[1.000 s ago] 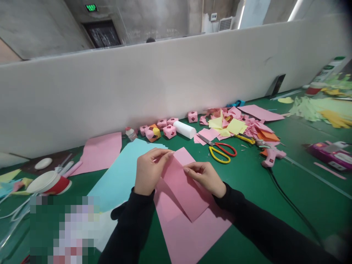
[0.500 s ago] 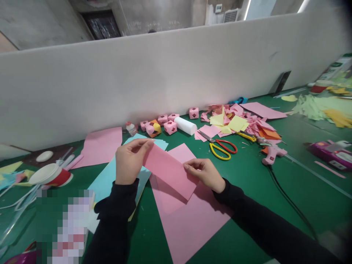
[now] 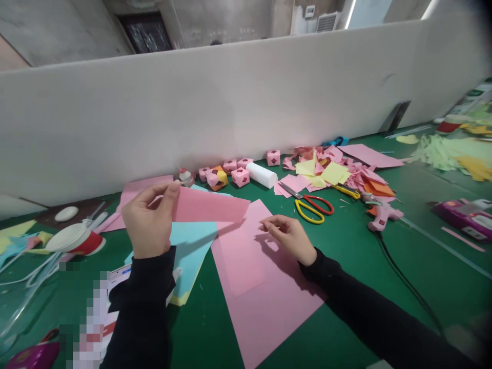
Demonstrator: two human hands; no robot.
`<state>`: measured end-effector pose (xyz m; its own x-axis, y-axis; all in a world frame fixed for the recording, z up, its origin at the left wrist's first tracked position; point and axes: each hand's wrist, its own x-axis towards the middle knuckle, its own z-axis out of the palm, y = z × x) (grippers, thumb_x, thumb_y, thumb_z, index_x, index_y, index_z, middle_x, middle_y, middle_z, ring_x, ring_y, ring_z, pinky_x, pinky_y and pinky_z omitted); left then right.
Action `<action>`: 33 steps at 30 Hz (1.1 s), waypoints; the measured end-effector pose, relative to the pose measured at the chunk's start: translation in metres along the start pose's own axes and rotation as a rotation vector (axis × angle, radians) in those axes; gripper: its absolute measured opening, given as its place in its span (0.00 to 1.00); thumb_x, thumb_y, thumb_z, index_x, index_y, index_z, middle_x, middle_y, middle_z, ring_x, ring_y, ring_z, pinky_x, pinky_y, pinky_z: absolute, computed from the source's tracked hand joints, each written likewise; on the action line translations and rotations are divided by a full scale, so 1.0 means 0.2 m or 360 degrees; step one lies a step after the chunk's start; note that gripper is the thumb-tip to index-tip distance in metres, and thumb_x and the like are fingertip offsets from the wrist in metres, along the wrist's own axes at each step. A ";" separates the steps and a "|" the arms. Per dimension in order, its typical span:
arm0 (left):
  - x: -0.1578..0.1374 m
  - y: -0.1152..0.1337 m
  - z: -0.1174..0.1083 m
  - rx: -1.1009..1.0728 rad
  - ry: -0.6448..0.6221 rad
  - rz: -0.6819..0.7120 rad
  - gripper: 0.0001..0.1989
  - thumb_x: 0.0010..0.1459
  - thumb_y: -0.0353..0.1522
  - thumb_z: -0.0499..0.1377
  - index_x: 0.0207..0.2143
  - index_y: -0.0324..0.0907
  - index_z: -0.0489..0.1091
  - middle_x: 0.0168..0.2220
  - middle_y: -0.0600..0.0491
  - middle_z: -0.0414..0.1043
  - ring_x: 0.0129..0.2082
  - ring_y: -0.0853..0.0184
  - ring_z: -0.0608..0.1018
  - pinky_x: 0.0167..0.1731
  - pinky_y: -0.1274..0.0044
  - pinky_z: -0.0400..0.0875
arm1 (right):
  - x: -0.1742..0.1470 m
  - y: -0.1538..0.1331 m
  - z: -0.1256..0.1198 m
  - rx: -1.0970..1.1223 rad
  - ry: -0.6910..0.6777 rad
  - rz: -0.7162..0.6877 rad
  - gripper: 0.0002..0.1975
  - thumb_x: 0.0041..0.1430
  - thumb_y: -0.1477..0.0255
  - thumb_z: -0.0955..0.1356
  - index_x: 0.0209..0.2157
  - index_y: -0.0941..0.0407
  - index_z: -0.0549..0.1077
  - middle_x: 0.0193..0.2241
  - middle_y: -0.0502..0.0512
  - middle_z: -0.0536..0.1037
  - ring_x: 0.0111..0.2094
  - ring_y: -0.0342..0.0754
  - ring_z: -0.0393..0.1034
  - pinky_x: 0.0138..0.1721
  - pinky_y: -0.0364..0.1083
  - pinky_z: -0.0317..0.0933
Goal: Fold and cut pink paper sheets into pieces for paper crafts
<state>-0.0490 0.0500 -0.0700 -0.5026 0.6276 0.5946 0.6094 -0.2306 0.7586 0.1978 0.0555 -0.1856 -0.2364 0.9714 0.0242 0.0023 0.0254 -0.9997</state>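
And there it goes: the pink strip (image 3: 211, 206), which both hands had hold of half a second ago, now belongs to 1 hand alone. The left hand (image 3: 149, 220) has swung it out to the left, and its grip is closed, thumb against forefinger, on the strip's near-left end. The strip stretches rightward from there, lifted clear above the blue sheets (image 3: 196, 251), with a shadow thrown beneath it and its far end unsupported.

Over on the other side, the right hand (image 3: 290, 238) has let go! Its thumb and fingertips are drawn close together, just short of the strip's free end; nothing shows between them, though whether a slim gap remains is impossible to tell. It hovers above the large pink sheet (image 3: 269, 328).

What does the change mean? The paler pink piece (image 3: 246, 259) lying on that sheet is now uncovered, no longer masked by the strip, and the right hand looks free of any load.

Farther back on the green worktop (image 3: 353, 241), the scissors (image 3: 315, 207), 1 handle loop red and 1 yellow, lie untouched, with the pink glue gun (image 3: 384, 215) to their right.
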 end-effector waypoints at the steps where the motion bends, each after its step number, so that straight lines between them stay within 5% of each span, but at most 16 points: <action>1: -0.01 0.01 0.01 -0.0023 -0.0059 0.0000 0.10 0.52 0.39 0.65 0.32 0.41 0.78 0.32 0.53 0.79 0.34 0.66 0.79 0.37 0.76 0.73 | 0.00 0.00 0.00 -0.0021 0.0069 -0.0058 0.17 0.57 0.60 0.67 0.40 0.58 0.75 0.38 0.61 0.80 0.38 0.51 0.76 0.34 0.47 0.70; 10: -0.15 0.21 0.06 -0.0281 -0.0828 0.0179 0.04 0.54 0.35 0.64 0.30 0.46 0.78 0.31 0.55 0.79 0.33 0.68 0.78 0.35 0.77 0.73 | -0.03 -0.02 0.00 -0.0788 0.0308 -0.0782 0.33 0.59 0.61 0.68 0.62 0.52 0.57 0.62 0.60 0.60 0.62 0.56 0.53 0.59 0.59 0.54; 14: -0.16 0.24 0.04 -0.0375 -0.1069 0.0255 0.02 0.53 0.33 0.64 0.29 0.47 0.77 0.31 0.56 0.79 0.32 0.68 0.79 0.34 0.76 0.73 | -0.02 -0.01 -0.02 -0.0977 0.0271 -0.0935 0.15 0.63 0.66 0.64 0.50 0.53 0.71 0.53 0.58 0.72 0.58 0.55 0.60 0.57 0.57 0.55; 18: -0.14 0.22 0.02 -0.0139 -0.1047 0.0402 0.04 0.56 0.34 0.62 0.32 0.47 0.77 0.33 0.55 0.79 0.35 0.67 0.79 0.37 0.75 0.73 | -0.01 0.01 -0.03 -0.1041 0.0221 -0.0925 0.13 0.66 0.69 0.60 0.36 0.54 0.75 0.37 0.54 0.80 0.42 0.49 0.72 0.50 0.52 0.59; 24: -0.15 0.17 0.05 0.0612 -0.0899 0.1023 0.20 0.58 0.34 0.60 0.54 0.45 0.68 0.50 0.46 0.73 0.48 0.56 0.75 0.47 0.62 0.69 | 0.00 0.02 -0.03 -0.1456 0.0217 -0.0994 0.13 0.68 0.72 0.59 0.43 0.54 0.74 0.37 0.54 0.81 0.41 0.48 0.72 0.53 0.54 0.51; 28: -0.19 0.17 0.10 0.0976 -0.0971 0.1377 0.17 0.59 0.29 0.58 0.51 0.44 0.71 0.54 0.43 0.71 0.53 0.52 0.72 0.53 0.55 0.63 | 0.01 0.03 -0.05 -0.1754 0.0295 -0.1069 0.13 0.66 0.74 0.62 0.49 0.53 0.72 0.39 0.53 0.81 0.43 0.49 0.71 0.54 0.55 0.48; 33: -0.30 0.08 0.13 0.0974 -0.1057 0.1507 0.11 0.61 0.27 0.54 0.44 0.42 0.74 0.47 0.45 0.76 0.48 0.54 0.76 0.52 0.55 0.64 | 0.03 0.01 -0.06 -0.1870 0.0315 -0.1196 0.13 0.65 0.72 0.64 0.50 0.51 0.71 0.45 0.52 0.79 0.46 0.51 0.69 0.55 0.57 0.46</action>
<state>0.0068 0.0278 -0.1010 0.5614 0.6947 0.4497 0.8241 -0.5191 -0.2268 0.2085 0.0653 -0.1883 -0.4055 0.6521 0.6406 0.7600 0.6299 -0.1601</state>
